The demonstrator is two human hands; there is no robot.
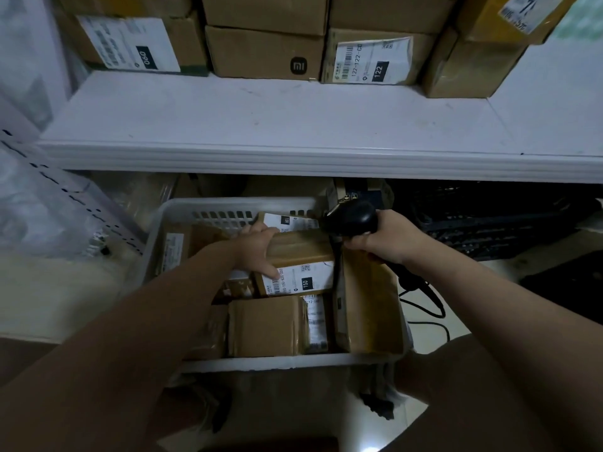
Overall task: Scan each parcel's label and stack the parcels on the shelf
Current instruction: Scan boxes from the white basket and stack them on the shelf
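Fingers of your left hand (255,250) grip the labelled parcel (303,252) in the basket (228,204); your right hand (390,238) clasps the black scanner (352,220).

A white shelf (293,125) is carrying four cardboard parcels along its back, side by side: a box labelled 060 (130,44), a box with a black logo (264,53), a box labelled 122 (372,57), and a plain box (470,70) sitting rightmost, turned at an angle.
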